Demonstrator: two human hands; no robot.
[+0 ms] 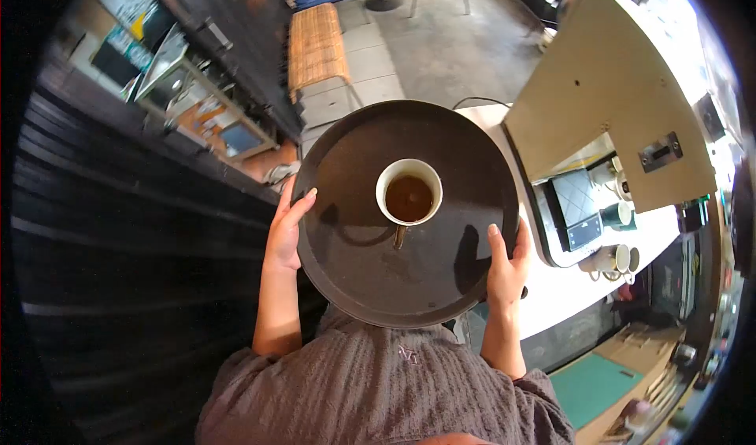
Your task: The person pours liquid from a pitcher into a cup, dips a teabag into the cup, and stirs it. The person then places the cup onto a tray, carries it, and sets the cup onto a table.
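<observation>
Both of my hands carry a round dark tray (354,272) level in front of my chest. My left hand (287,228) grips its left rim, thumb on top and the other fingers underneath, mostly hidden. On the right rim, my right hand (508,264) holds on in the same way, its thumb casting a shadow across the tray. A cup (400,234) with a pale inside stands upright a little above the tray's middle, its handle pointing toward me. Brown liquid, like coffee, partly fills it.
To my right runs a white counter (543,299) with a beige machine (587,90), a black scale (579,209) and several cups (614,260). A wicker-seated chair (316,47) stands ahead on the floor (441,51). Dark corrugated panelling (142,287) lies along my left.
</observation>
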